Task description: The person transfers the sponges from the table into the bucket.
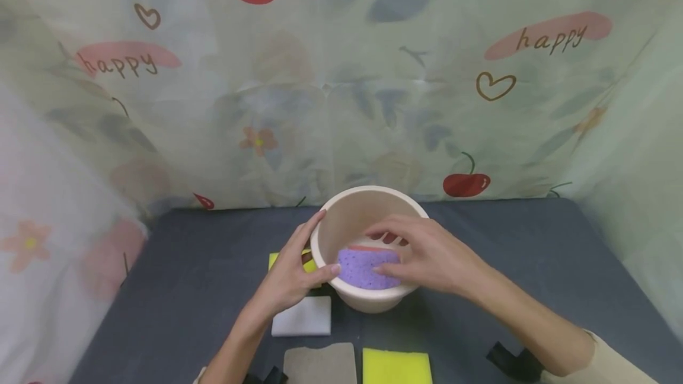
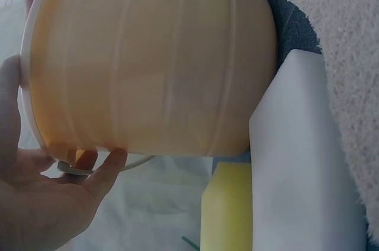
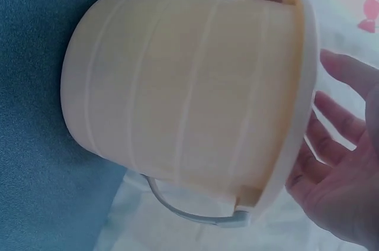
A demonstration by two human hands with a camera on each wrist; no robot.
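A cream plastic bucket point(image 1: 368, 301) stands in the middle of the dark table. My left hand point(image 1: 290, 271) grips its left rim, thumb at the lip and fingers around the outside by the handle mount, as the left wrist view point(image 2: 53, 198) also shows. Inside lies a purple speckled sponge point(image 1: 357, 268), with a reddish edge of something point(image 1: 368, 248) just behind it. Over the bucket's mouth, my right hand point(image 1: 427, 250) has its fingers spread, with a gap between thumb and fingers. Its thumb overlaps the sponge in the head view; whether they touch is unclear.
Left of the bucket are a yellow sponge point(image 1: 274, 259), partly hidden by my hand, and a white sponge block point(image 1: 302, 317). Nearer me lie a grey-brown piece point(image 1: 320, 365) and another yellow sponge point(image 1: 397, 366). A patterned curtain point(image 1: 331, 105) hangs behind the table point(image 1: 507, 265).
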